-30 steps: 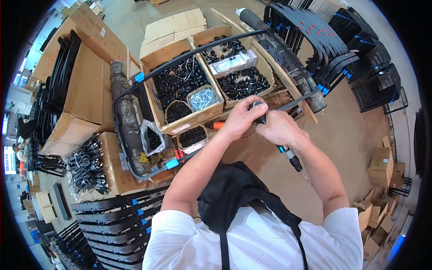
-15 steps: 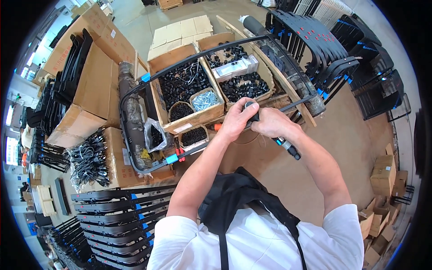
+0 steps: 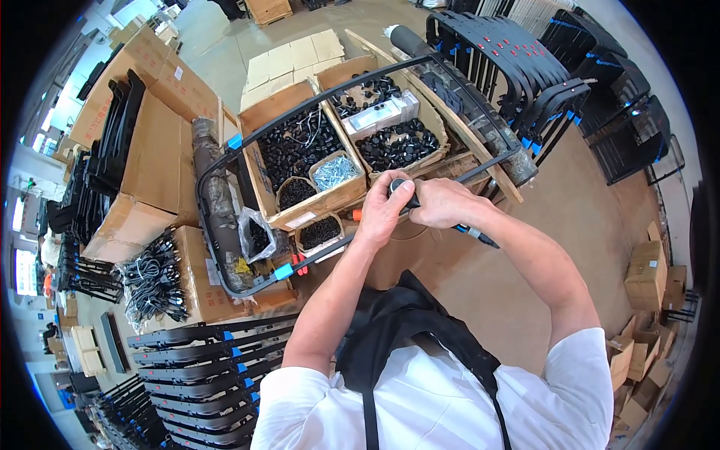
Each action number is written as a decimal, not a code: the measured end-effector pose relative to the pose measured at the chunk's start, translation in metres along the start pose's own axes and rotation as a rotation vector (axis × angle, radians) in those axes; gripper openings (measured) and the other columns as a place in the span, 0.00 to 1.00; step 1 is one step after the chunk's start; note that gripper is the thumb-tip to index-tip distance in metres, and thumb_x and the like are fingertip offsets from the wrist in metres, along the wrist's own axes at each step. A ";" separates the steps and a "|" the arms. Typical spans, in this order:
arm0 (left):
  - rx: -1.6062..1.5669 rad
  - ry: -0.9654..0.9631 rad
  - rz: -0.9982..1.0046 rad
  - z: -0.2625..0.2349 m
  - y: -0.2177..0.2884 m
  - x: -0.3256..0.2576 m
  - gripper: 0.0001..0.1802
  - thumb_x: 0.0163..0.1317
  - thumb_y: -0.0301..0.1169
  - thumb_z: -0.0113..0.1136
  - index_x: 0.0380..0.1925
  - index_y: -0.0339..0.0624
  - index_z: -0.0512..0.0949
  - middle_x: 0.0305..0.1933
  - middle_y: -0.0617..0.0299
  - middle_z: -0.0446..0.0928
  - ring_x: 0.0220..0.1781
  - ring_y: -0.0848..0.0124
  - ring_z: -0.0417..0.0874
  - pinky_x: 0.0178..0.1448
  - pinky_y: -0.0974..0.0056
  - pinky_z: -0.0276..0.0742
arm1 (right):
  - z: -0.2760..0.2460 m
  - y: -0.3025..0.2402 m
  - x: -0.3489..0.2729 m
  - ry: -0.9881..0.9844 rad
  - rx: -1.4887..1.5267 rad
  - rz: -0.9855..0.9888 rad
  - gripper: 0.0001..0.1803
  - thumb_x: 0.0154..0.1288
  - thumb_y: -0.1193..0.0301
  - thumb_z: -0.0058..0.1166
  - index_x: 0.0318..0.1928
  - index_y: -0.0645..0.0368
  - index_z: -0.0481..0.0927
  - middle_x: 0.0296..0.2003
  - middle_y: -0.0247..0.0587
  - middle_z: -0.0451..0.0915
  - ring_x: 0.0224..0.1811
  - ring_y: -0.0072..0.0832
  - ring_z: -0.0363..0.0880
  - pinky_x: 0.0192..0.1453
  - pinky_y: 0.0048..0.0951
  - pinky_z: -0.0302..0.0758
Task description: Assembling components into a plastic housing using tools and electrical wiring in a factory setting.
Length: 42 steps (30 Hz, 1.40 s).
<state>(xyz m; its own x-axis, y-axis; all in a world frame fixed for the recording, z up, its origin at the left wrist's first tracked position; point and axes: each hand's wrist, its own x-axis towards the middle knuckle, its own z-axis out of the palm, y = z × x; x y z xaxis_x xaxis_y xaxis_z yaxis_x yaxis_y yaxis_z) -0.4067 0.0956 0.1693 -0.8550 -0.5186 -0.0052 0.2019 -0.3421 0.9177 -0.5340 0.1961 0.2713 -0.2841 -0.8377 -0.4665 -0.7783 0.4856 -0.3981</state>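
A long black frame (image 3: 279,133) with rounded corners and blue tape lies over the bins, and both hands are at its near side. My right hand (image 3: 444,204) is wrapped around a black power screwdriver (image 3: 471,232) with a blue ring, whose rear end sticks out toward the lower right. The fingers of my left hand (image 3: 381,210) are closed, its thumb pressing a black round-ended piece (image 3: 406,190) between the hands. Whether that piece joins the screwdriver is hidden by my fingers.
Wooden bins hold black knobs (image 3: 400,145) and silver screws (image 3: 335,173). A small box of black screws (image 3: 320,232) stands nearer. Wrapped rollers (image 3: 219,206) support the frame at both ends. Stacked black frames (image 3: 191,386) crowd the lower left; cartons (image 3: 154,150) stand left.
Both hands have shifted slightly left together. The screwdriver's rear end has swung up, and the tool lies flatter. The whole view has moved a little.
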 end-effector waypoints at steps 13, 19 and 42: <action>0.000 0.012 -0.005 0.003 -0.011 -0.002 0.13 0.74 0.37 0.67 0.50 0.44 0.79 0.44 0.73 0.76 0.45 0.82 0.73 0.53 0.72 0.72 | 0.013 0.012 0.002 -0.058 0.001 0.054 0.21 0.56 0.62 0.57 0.36 0.71 0.87 0.36 0.64 0.87 0.43 0.56 0.88 0.50 0.51 0.82; -0.023 -0.013 -0.052 -0.001 -0.010 -0.001 0.12 0.75 0.37 0.66 0.50 0.45 0.79 0.44 0.73 0.76 0.46 0.82 0.73 0.54 0.70 0.72 | 0.008 0.007 0.002 -0.069 0.076 -0.013 0.19 0.51 0.65 0.58 0.34 0.70 0.86 0.35 0.63 0.87 0.42 0.54 0.88 0.47 0.48 0.82; 0.376 0.080 0.539 -0.045 0.119 0.018 0.11 0.67 0.37 0.67 0.33 0.40 0.81 0.48 0.56 0.75 0.57 0.60 0.72 0.67 0.57 0.66 | -0.049 -0.071 0.007 -0.035 0.650 -0.127 0.37 0.58 0.66 0.66 0.66 0.67 0.70 0.31 0.39 0.82 0.29 0.21 0.82 0.35 0.29 0.79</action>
<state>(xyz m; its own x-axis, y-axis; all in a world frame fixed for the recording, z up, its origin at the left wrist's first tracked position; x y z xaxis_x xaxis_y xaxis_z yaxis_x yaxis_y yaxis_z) -0.3763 0.0100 0.2607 -0.6400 -0.6020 0.4774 0.3989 0.2707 0.8761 -0.5087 0.1431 0.3350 -0.1858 -0.8951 -0.4053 -0.3046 0.4447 -0.8423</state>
